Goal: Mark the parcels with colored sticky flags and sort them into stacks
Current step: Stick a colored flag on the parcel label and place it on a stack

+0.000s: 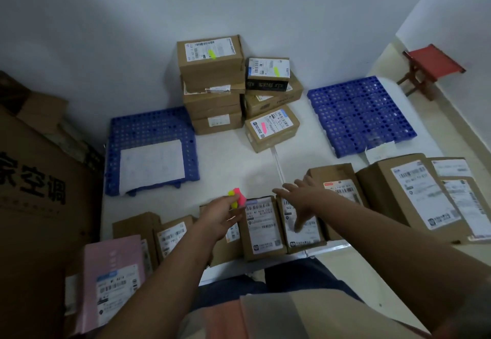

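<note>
Both hands are stretched over the near row of parcels [263, 227] on the floor: the left hand [220, 216] pinches the sticky flags [237, 197], the right hand [300, 195] is spread open above an unflagged box. A flag could be misplaced, or the wrong colour chosen, since labels are blurred. Nothing is contained by the blue pallets [361, 115] except one white sheet [151, 166]; flagged parcels are stacked against the wall.
</note>
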